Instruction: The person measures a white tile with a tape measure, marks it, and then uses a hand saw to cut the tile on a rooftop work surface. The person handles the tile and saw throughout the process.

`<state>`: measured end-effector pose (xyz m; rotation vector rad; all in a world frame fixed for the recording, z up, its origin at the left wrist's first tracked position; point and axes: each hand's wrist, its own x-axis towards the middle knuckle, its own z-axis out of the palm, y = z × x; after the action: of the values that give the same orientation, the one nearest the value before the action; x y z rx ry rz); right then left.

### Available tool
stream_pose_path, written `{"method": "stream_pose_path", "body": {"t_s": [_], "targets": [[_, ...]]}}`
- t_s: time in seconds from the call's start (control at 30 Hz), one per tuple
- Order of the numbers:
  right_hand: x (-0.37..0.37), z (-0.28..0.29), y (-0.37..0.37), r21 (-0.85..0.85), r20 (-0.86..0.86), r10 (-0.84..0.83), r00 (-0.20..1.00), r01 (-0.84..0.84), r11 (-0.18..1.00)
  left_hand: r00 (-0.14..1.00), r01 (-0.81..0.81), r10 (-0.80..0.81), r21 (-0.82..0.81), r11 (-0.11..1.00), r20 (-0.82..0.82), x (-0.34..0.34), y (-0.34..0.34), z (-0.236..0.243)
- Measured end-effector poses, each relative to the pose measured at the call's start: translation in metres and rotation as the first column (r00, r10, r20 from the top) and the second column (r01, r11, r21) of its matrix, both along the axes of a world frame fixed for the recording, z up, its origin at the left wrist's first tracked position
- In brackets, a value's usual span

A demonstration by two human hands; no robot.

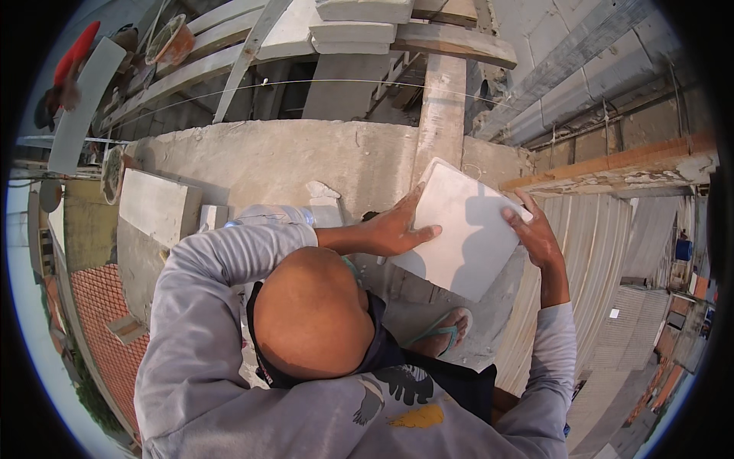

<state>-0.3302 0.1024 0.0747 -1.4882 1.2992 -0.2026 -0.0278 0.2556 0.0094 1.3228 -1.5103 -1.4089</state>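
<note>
- The person's bare head and grey long-sleeved shirt [229, 367] fill the lower middle, nearest the camera, with both sleeves stretching forward from them.
- The left hand [397, 229] lies flat on the near left part of a pale grey square block of lightweight concrete [466, 229], fingers spread and pressed onto its top face, thumb pointing right.
- The right hand [535, 233] grips the block's right edge, fingers curled over the rim.
- The block is smooth and plain, lightly dusty, with crisp corners; it sits turned diamond-wise, its far corner against a rough grey concrete wall top [290, 161] and a weathered wooden plank [619, 168] just to its right.
- Below the block a foot in a green flip-flop sandal [443, 333] stands on the cement surface.
- More pale blocks [355, 23] are stacked beyond the wall, and a red tiled roof [103, 329] lies far below at the left.
</note>
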Motion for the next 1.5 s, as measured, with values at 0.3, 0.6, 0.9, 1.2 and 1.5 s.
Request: {"method": "stream_pose_path", "body": {"t_s": [0.3,0.6,0.9,1.2,1.5], "targets": [[0.043,0.075,0.014,-0.283,-0.042,0.320,0.947,-0.318,0.905,0.996,-0.066,0.076,0.196,0.978,-0.047,0.064,0.009,0.097],[0.198,0.075,0.004,-0.566,-0.016,0.375,0.927,-0.318,0.761,0.932,-0.300,0.280,0.057,0.952,0.230,0.187,0.009,0.143],[0.311,-0.092,0.000,-0.311,0.417,0.134,0.899,0.003,0.950,0.898,-0.360,0.378,-0.116,0.926,0.226,0.287,-0.018,-0.004],[0.354,-0.106,-0.014,-0.300,0.421,0.100,0.901,0.034,0.953,0.892,-0.413,0.419,-0.071,0.908,0.169,0.325,-0.026,-0.029],[0.354,-0.098,-0.030,-0.392,0.213,0.219,0.952,-0.122,0.912,0.917,-0.365,0.372,-0.071,0.928,0.144,0.337,-0.034,-0.026]]}}
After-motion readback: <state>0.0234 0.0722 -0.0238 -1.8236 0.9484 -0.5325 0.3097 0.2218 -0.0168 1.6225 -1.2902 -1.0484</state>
